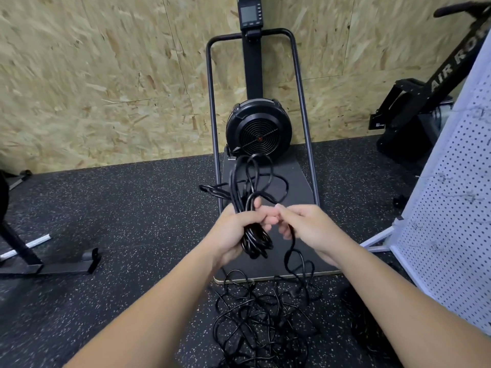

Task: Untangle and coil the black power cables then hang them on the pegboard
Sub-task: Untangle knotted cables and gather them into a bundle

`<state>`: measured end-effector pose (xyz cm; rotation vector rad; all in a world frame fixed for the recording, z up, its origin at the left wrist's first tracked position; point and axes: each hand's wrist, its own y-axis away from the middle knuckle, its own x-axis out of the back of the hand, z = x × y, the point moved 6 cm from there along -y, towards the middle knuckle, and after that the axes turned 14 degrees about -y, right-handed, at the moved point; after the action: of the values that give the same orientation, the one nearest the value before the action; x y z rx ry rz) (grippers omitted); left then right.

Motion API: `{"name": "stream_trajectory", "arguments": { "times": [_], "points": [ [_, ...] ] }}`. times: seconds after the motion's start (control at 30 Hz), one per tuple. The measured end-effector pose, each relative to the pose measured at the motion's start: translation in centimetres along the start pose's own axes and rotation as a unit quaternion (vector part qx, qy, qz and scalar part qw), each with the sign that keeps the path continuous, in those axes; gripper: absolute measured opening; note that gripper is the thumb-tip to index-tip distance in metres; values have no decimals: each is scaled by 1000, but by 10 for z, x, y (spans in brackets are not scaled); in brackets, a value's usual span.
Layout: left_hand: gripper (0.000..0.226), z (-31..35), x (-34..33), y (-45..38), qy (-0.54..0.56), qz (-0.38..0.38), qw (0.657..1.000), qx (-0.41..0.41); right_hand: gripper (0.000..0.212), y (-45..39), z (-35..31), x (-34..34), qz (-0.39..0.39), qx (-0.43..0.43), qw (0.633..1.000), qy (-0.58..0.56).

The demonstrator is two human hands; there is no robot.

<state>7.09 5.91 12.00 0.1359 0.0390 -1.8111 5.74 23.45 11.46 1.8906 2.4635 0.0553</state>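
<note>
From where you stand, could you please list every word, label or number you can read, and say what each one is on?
"AIR RO", white letters cut off by the pegboard, on the sloping black beam of the exercise machine at right.
The console screen and buttons on the fan machine against the wall: too blurred to read.
The small white mark on the black bracket low on the right machine: too small to read.
</note>
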Motion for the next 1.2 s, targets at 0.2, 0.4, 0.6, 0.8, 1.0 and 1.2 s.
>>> {"name": "stream_trajectory", "arguments": {
  "times": [0.2,0.4,0.6,0.8,1.0,1.2],
  "points": [
    [19,13,26,-8,84,40,995,-26,21,-1,10,3,-62,-16,993,95],
    [28,7,31,-6,-55,65,996,-27,24,-1,-25,18,128,113,985,38],
    [17,-17,-23,10,-185,-29,982,-4,20,4,-30,12,170,91,972,-133],
    [25,-22,-33,5,-192,-30,981,-5,20,7,-32,19,186,117,964,-146],
    [34,-18,-28,-1,-100,-18,995,-3,15,17,-39,19,225,206,952,-15],
    [40,-12,0,-9,-54,65,996,9,17,1,-11,-3,42,98,993,55]
  ]
}}
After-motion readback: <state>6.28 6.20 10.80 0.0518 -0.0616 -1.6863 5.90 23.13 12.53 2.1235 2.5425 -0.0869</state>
